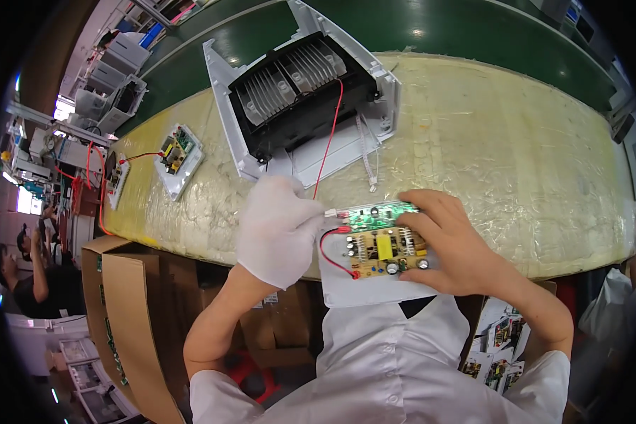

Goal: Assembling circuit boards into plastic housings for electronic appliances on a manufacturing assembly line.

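My left hand (pixel 279 230), in a white glove, has its fingers closed by the left end of a green circuit board (pixel 364 225). A thin red wire (pixel 330 134) runs down from the heatsink unit (pixel 290 83) into these fingers; the fingertips are partly hidden. A white connector (pixel 332 213) shows between glove and board. My bare right hand (pixel 449 244) grips the boards from the right, fingers over the green board and thumb at the lower edge of a tan power board (pixel 365 265). Both boards lie on a white plate (pixel 353 293), linked by a short red cable (pixel 324 247).
A white housing (pixel 226 106) holds the black heatsink unit beyond my hands. Another board on a white plate (pixel 180 185) lies to the left. Cardboard boxes (pixel 131 304) stand below the table edge. More boards (pixel 498 339) lie low on the right. People (pixel 46 275) are far left.
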The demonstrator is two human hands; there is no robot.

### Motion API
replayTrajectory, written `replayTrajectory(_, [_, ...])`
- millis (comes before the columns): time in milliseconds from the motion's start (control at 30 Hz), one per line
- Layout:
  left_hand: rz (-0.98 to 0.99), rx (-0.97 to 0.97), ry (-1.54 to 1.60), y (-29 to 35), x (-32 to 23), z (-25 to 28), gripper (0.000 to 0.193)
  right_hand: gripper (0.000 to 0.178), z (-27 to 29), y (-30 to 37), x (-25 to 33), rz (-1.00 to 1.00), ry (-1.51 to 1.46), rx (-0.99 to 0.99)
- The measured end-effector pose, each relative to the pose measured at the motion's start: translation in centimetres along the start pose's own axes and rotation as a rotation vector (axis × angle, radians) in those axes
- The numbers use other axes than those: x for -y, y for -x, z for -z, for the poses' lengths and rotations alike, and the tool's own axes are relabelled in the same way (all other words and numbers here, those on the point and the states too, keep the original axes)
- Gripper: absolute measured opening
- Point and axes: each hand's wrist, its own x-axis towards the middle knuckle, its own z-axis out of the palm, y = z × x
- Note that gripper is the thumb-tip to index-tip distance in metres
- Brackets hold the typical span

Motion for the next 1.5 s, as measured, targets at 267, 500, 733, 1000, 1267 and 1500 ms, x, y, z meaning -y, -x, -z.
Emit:
replayTrajectory(267, [-0.121, 0.233, -0.033, -2.2, -0.6, -2.3, 0.008, 0.073, -0.2, 1.9, 0.3, -0.113, 0.050, -0.135])
replayTrajectory(500, [-0.076, 0.367, -0.046, -2.5, -0.6, -2.7, 0.008, 0.073, -0.4, 2.3, -0.2, -0.124, 0.030, -0.140])
replayTrajectory(733, [0.056, 0.338, 0.071, -2.5, -1.1, -3.2, 0.008, 0.075, -0.1, 2.3, -0.6, -0.111, 0.004, -0.117])
replayTrajectory(1000, [0.011, 0.344, 0.013, -2.6, -1.1, -3.1, 0.009, 0.074, 1.1, 2.0, -1.2, -0.074, -0.066, -0.055])
replayTrajectory(1267, [-0.026, 0.337, 0.118, -1.8, -7.7, -3.7, 0.048, 0.042, 2.9, -7.7, -7.6, 0.364, 0.144, -0.009])
replayTrajectory(1500, [-0.112, 0.366, 0.025, 2.3, -4.6, -2.9, 0.072, 0.020, -0.4, -11.9, -8.4, 0.498, 0.238, 0.041])
